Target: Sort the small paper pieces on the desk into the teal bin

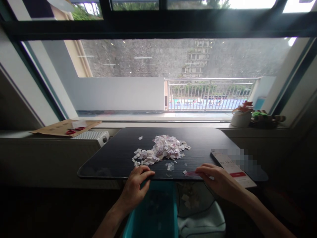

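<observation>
A heap of small white and pinkish paper scraps lies on the dark table, its spread-out part reaching toward my left hand. My left hand rests at the table's near edge, its fingers bent and its thumb apart, with nothing visible between them. To the right, my right hand pinches a thin pinkish strip just above or on the tabletop. A small white scrap is at the strip's left end. A few clear and white bits lie between my hands.
Below the table edge stands a teal bin, beside a pale stool. A flat printed box lies at the table's right. Red-handled scissors rest on brown paper at left. A white pot stands on the windowsill.
</observation>
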Motion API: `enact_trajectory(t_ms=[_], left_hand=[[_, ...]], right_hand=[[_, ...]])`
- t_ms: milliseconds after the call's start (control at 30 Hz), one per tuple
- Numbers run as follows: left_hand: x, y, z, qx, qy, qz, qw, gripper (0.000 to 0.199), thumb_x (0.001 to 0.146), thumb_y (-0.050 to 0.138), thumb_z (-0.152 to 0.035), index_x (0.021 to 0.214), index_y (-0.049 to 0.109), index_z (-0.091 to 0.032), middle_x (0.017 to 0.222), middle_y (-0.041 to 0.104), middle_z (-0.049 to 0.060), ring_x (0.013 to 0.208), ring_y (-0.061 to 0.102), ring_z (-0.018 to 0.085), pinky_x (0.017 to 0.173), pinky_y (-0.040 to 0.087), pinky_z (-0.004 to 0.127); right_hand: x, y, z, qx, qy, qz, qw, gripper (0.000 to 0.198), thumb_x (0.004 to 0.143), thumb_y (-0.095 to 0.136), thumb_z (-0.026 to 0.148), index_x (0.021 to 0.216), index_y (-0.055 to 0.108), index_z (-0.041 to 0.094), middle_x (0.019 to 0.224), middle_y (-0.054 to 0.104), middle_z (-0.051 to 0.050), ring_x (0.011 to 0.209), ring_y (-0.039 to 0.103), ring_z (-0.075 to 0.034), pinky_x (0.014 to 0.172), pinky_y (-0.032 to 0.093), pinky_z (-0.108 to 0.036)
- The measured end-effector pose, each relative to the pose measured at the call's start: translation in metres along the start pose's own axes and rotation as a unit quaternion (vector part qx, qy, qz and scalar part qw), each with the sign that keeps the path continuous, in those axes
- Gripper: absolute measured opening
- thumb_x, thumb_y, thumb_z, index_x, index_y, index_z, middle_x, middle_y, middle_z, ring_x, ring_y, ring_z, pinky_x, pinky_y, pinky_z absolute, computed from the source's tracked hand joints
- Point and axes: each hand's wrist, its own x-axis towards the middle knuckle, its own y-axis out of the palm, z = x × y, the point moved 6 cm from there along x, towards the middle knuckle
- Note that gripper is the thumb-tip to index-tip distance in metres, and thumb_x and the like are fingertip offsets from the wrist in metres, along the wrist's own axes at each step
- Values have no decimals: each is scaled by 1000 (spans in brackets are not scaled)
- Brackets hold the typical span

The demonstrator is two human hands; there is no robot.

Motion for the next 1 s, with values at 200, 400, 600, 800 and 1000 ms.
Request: enact_trajectory(t_ms=[200, 400, 600, 800, 1000], left_hand=[[-1, -1, -1, -7, -7, 8, 1000, 26, 83, 51, -17, 104, 65, -24, 103, 59, 6, 102, 55, 22, 88, 48, 36], [1, -1, -3, -2, -1, -1, 1000, 26, 82, 51, -16, 102, 66, -24, 101, 60, 5, 100, 55, 22, 87, 48, 36], [1, 0, -2, 1, 1, 1, 1000, 26, 82, 51, -16, 103, 65, -24, 102, 60, 5, 100, 55, 22, 88, 48, 36], [0, 1, -1, -3, 1, 3, 1000, 27, 83, 50, -14, 104, 64, -24, 103, 58, 5, 102, 53, 21, 90, 46, 36], [1, 1, -3, -13, -4, 6, 1000, 27, 83, 50, -13, 104, 64, -23, 103, 57, 6, 102, 53, 21, 90, 46, 36]], right_hand=[[7, -4, 1, -21, 0, -17, 1000, 23, 92, 45, 21, 101, 67, 22, 94, 68, -4, 82, 62, -16, 74, 46, -27], [1, -6, 3, -38, -1, 21, 999, 24, 92, 45, 22, 98, 67, 23, 90, 68, -4, 79, 61, -16, 70, 45, -26], [4, -6, 7, -38, -11, 17, 999, 26, 92, 43, 24, 98, 68, 23, 88, 68, -5, 77, 61, -17, 69, 46, -26], [-7, -7, 14, -55, -13, 40, 998, 27, 93, 41, 21, 100, 67, 24, 92, 67, -5, 81, 61, -17, 72, 46, -26], [1, -3, 28, -64, -26, 12, 998, 27, 93, 41, 21, 102, 66, 24, 94, 67, -6, 85, 60, -18, 73, 46, -27]])
